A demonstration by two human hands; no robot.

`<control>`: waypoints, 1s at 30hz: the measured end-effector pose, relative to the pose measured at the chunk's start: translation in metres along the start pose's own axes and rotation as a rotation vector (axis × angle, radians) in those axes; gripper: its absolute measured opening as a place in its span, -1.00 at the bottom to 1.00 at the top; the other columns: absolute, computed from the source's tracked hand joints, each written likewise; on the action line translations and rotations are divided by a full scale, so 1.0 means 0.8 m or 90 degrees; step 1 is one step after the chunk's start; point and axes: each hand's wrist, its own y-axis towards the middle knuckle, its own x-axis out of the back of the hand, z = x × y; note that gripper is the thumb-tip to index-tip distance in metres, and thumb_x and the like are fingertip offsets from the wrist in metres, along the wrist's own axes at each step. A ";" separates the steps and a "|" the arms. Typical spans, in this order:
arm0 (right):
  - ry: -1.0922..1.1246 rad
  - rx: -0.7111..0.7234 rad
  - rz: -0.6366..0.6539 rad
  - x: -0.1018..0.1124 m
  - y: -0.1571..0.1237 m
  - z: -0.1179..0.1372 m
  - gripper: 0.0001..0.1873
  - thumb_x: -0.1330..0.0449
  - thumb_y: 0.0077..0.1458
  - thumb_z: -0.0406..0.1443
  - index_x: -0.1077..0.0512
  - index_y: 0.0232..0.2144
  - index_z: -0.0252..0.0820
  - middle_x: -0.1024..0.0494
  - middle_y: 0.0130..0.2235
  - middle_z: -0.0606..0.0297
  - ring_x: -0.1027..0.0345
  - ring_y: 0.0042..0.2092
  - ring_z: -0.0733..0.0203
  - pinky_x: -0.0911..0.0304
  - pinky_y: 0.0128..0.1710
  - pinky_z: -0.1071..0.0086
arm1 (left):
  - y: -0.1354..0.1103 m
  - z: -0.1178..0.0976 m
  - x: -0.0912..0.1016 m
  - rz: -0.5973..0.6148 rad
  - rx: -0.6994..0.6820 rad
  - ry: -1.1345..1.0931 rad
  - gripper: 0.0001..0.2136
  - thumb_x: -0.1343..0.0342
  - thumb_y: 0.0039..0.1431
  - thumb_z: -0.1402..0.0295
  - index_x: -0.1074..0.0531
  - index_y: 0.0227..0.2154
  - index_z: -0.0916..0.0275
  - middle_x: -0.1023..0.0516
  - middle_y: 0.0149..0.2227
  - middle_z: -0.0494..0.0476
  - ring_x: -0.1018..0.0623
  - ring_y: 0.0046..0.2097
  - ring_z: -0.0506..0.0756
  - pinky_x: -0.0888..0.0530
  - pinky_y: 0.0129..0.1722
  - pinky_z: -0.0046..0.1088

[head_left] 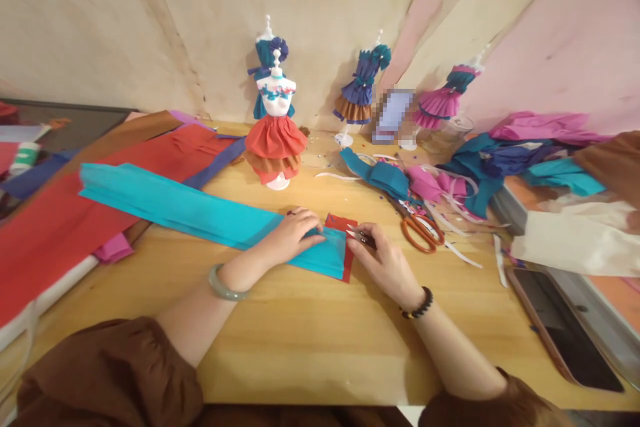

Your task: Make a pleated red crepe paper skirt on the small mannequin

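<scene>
A long folded turquoise crepe-paper strip (215, 215) lies slantwise across the wooden table, its right end over a small red piece (349, 267). My left hand (297, 233) rests on the strip near that end, thumb and fingers apart, pressing it down. Just past the strip's right edge, my right hand (385, 263) is closed around a small dark-handled tool (367, 239) with two pale pointed tips. Its tips reach over the red piece; most of the tool is hidden in my fingers. Orange-handled scissors (423, 233) lie to the right of that hand.
Behind the strip stands a mini mannequin (277, 97) in a red and brown skirt, with several other dressed mannequins along the wall. Red paper (47, 233) spreads at left. Paper scraps (385, 177) and a phone (565, 327) lie at right.
</scene>
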 end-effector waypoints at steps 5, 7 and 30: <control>-0.091 0.024 0.111 0.031 -0.008 -0.002 -0.73 0.03 0.33 -0.14 -0.37 -0.31 -0.09 -0.60 -0.31 0.20 -0.49 -0.25 0.10 -0.31 -0.23 0.29 | 0.001 0.002 0.002 0.010 0.005 -0.068 -0.90 -0.11 0.29 0.29 -0.42 -0.31 0.19 -0.56 -0.13 0.08 -0.48 0.00 0.11 -0.33 0.09 -0.28; -0.114 0.006 0.156 0.038 -0.009 -0.005 -0.74 0.00 0.32 -0.12 -0.36 -0.32 -0.09 -0.60 -0.33 0.24 -0.49 -0.29 0.11 -0.28 -0.29 0.31 | 0.001 0.003 0.002 0.004 0.008 -0.085 -0.91 -0.12 0.28 0.30 -0.42 -0.31 0.19 -0.57 -0.14 0.07 -0.48 -0.01 0.11 -0.34 0.07 -0.31; -0.172 0.058 0.287 0.033 -0.019 0.016 -0.73 0.01 0.34 -0.15 -0.41 -0.28 -0.12 -0.58 -0.31 0.20 -0.46 -0.29 0.11 -0.31 -0.26 0.28 | 0.001 -0.004 0.009 0.020 0.083 -0.154 -0.89 -0.15 0.21 0.27 -0.47 -0.33 0.20 -0.58 -0.24 0.05 -0.49 -0.11 0.11 -0.36 0.00 -0.32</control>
